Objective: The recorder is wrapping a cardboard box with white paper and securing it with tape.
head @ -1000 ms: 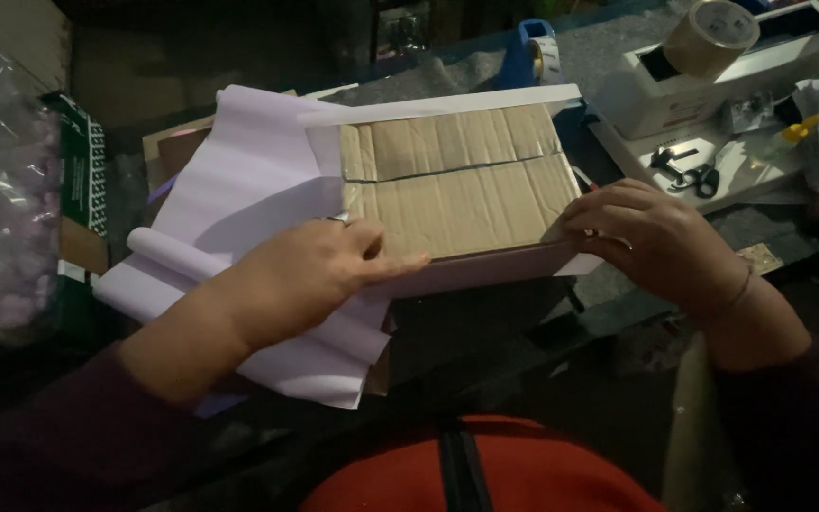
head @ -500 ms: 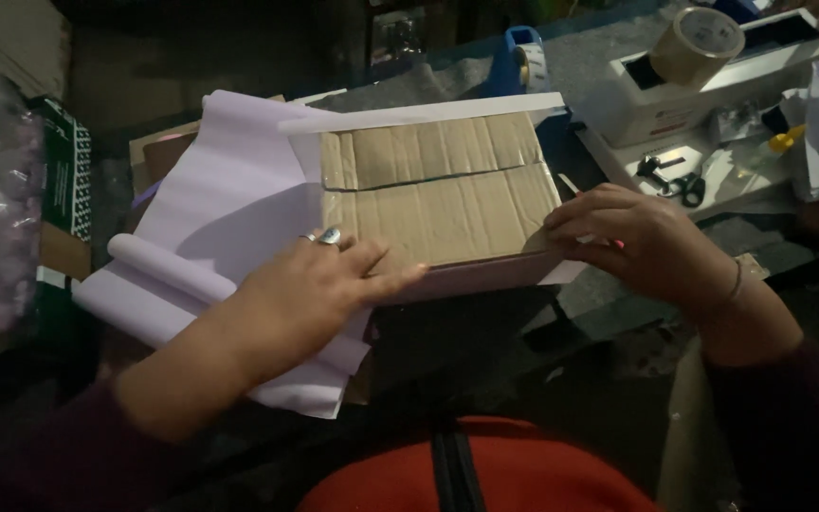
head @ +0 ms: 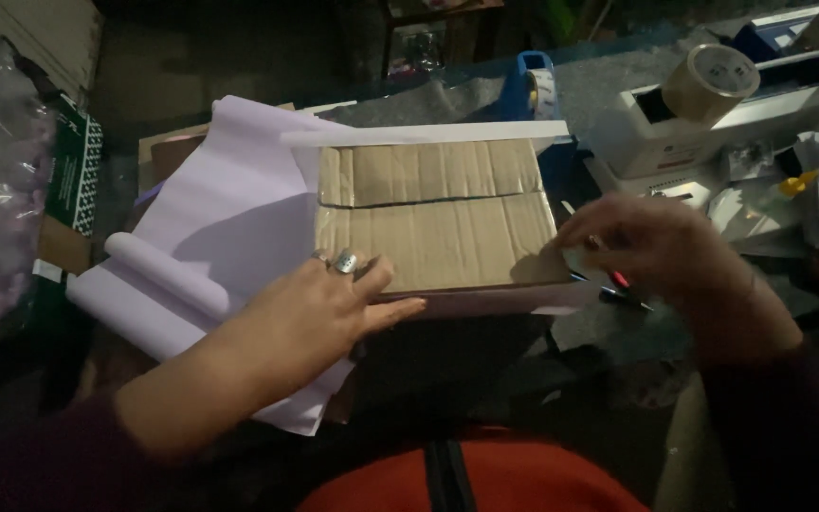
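A left hand [head: 319, 308], fingers spread flat, pinned lavender paper [head: 229, 218] against the cardboard box [head: 438, 223]'s near-left corner; the blurred right hand [head: 651, 248] pinched its right edge, steadying it.

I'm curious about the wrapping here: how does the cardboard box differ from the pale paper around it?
The cardboard box is brown, stiff and ribbed, with a seam across its top; the pale paper is lilac-white, smooth and thin. The box stands as a flat-topped block, while the paper lies spread out, curled into a roll at its left end and folded up along the box's edges. The left hand presses on both where they meet; both lie on the same cluttered table.
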